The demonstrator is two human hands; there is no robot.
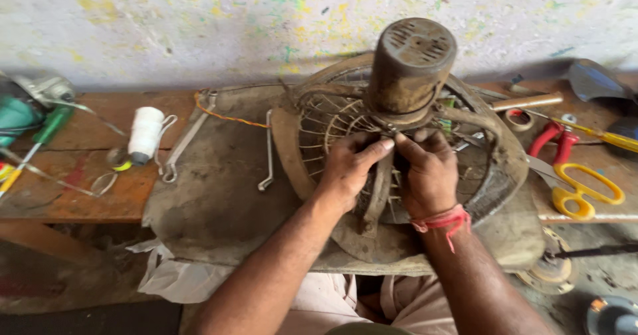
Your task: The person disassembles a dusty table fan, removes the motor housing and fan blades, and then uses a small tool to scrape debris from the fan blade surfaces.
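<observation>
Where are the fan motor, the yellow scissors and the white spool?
fan motor (411, 66), head view, side of its casing.
yellow scissors (585, 189), head view, handle loops.
white spool (145, 134), head view, wound middle.

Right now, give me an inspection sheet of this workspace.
Surface: worn wooden bench, grimy slab on it.
Job's things: fan motor upright on wire guard.
Clutter: yellow scissors, red pliers, white spool, green screwdriver, spanner.
Grippers: left hand and right hand grip the bracket under the motor.
Cables: orange wire.
Surroundings: paint-flecked wall.
</observation>
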